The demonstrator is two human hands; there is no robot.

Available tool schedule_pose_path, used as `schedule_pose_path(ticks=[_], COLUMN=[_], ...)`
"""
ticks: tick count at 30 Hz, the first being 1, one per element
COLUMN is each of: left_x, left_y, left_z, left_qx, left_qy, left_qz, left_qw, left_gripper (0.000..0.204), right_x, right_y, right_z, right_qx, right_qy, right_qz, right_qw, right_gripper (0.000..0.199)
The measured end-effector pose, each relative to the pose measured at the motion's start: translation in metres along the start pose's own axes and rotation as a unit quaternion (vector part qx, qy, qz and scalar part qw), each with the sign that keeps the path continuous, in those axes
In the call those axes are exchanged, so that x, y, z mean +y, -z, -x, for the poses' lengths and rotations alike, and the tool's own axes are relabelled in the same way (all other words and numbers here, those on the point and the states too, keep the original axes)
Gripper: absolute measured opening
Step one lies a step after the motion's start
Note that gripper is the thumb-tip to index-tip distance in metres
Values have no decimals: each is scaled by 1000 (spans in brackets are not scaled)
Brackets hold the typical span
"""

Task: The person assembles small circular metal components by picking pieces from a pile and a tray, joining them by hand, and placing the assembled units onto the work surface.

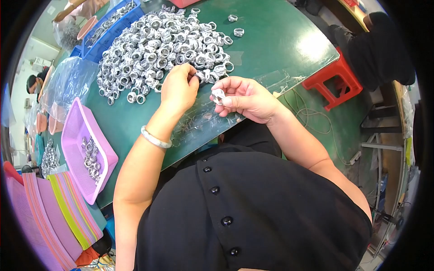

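Two hands [180, 86] [249, 100]; table edge [201, 141] (near)

The scene is bright and fairly evenly lit. White glare burns out a patch of the green table [266, 49] near its right end, and a softer sheen streaks the clear plastic bag [72, 86]. Pinpoint highlights sit on the buttons [227, 221] of the black top [289, 198], whose folds sink into darkness. The hands [253, 100] and metal rings [158, 49] look reasonably sharp. Fisheye distortion bows straight edges, black vignetting swallows the corners, and the far left seems slightly soft.
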State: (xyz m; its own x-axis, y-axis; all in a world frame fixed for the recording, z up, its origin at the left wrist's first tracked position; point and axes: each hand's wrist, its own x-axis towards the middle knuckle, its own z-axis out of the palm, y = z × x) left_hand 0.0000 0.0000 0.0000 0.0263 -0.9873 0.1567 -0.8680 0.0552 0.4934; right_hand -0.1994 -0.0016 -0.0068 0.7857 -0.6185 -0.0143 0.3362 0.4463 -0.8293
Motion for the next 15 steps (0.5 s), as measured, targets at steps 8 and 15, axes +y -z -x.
schedule_pose_path(ticks=[8,15], left_x=[4,2], left_y=[13,34], left_z=[39,78], left_qx=[-34,-76], left_qy=[142,182], left_qz=[466,606], left_qw=[873,771], left_gripper=[13,27], right_x=[1,9], right_y=[-7,-23], right_z=[-4,-11], right_qx=[-41,-51], right_qy=[-1,-28], right_qz=[-102,-120], right_qw=[994,991], right_gripper=[31,28])
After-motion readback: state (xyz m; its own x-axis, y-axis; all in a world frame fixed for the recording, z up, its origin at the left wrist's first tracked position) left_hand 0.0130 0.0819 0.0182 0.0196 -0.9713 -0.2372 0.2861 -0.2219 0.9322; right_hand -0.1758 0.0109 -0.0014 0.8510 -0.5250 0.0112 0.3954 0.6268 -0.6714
